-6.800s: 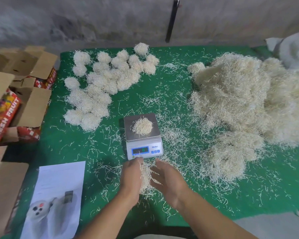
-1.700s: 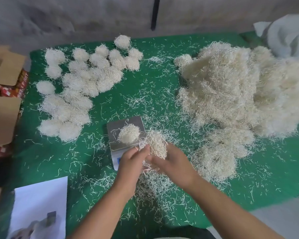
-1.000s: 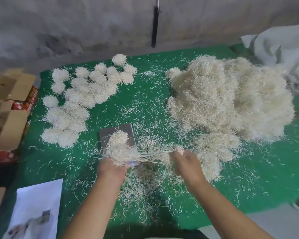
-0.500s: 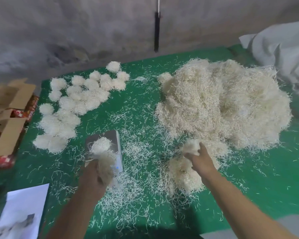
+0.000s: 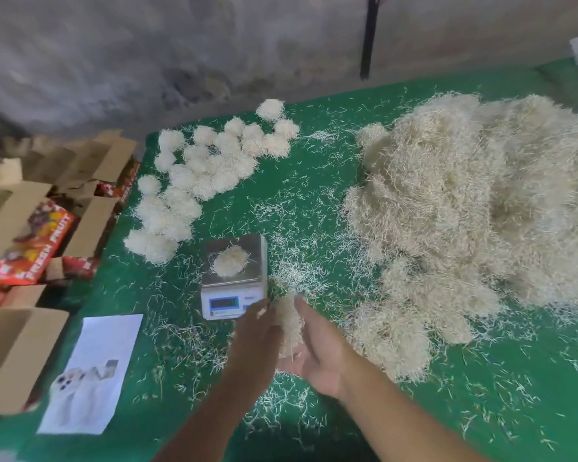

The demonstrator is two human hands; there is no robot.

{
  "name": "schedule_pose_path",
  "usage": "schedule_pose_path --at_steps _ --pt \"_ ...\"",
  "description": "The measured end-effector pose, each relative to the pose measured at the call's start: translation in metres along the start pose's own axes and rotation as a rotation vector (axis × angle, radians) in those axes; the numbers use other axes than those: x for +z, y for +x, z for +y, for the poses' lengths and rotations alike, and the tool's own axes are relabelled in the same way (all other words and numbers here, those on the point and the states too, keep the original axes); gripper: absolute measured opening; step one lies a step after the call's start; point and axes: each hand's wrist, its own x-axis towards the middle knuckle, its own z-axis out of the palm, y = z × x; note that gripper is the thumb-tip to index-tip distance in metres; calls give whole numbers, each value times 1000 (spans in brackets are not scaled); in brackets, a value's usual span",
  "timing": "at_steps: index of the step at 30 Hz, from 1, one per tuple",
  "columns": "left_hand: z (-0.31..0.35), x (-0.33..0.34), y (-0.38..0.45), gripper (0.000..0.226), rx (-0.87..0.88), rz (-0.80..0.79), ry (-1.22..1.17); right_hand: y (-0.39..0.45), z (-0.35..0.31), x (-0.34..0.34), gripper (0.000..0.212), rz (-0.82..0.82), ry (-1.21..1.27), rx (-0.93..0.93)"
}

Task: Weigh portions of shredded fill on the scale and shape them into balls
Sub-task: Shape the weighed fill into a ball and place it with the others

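Green cloth covers your bench (image 5: 314,181), with a bare grey wall behind it, and the scale (image 5: 233,278) sits mid-bench as your marker. A weighed portion (image 5: 230,260) rests on its steel pan. Just in front of the scale, your left hand (image 5: 257,341) and right hand (image 5: 317,358) press a clump of shredded fill (image 5: 289,323) between flat palms: fingers fairly straight on both sides, the grip open rather than curled, the strands sandwiched upright between them. Finished balls (image 5: 201,175) cluster beyond the scale to its left; the big loose heap (image 5: 481,201) spreads to its right.

Watch out: strands already poke free below your palms, so rolling too lightly likely sheds fill and leaves the ball underweight. Your left hand is very close to the scale's front edge; a bump could shift the portion on the pan. Loose strands scattered beside the scale could also cling to the clump.
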Motion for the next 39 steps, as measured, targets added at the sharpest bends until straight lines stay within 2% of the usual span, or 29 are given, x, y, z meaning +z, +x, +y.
schedule_pose_path --at_steps 1,3,5,7,9,10,12,14,15,17,19,22,25,29,32,34,36,39 --pt "-5 1 -1 43 56 8 88 4 0 7 58 68 -31 -12" --pt "-8 -3 -7 53 80 -2 33 11 -2 17 46 192 -159 -29" --pt "-13 -11 -12 59 -11 -51 -274 23 -3 17 42 286 -232 -47" --pt "-17 -25 -10 58 -261 -134 -711 28 -4 24 46 318 -247 -84" --pt "-32 -38 -1 41 -507 -292 -1152 32 -5 42 45 316 -358 -181" --pt "-41 -45 6 30 -572 -366 -1294 36 -2 52 49 302 -462 -241" --pt "-60 -60 20 26 -642 -345 -1394 48 7 69 58 262 -733 -325" --pt "-79 -78 35 43 -625 -294 -1313 64 14 83 56 283 -976 -377" --pt "-87 -87 43 46 -597 -281 -1233 70 16 91 55 291 -1013 -386" --pt "-105 -106 61 56 -519 -260 -1091 78 15 105 60 279 -955 -375" --pt "-120 -130 84 65 -428 -155 -913 86 11 114 60 303 -873 -331" --pt "-147 -157 136 51 -191 28 -425 97 7 114 52 400 -848 -297" --pt "-160 -168 191 39 111 122 -13 98 9 99 48 504 -829 -271" --pt "-168 -148 247 44 323 38 327 87 20 80 44 612 -780 -193" --pt "-172 -120 265 56 274 -123 509 82 28 73 40 655 -758 -172" --pt "-177 -106 271 79 217 -228 576 81 31 71 35 666 -759 -172" --pt "-184 -98 276 95 211 -252 630 81 33 69 32 673 -741 -173" --pt "-184 -95 287 91 194 -214 654 84 34 65 24 690 -718 -162"
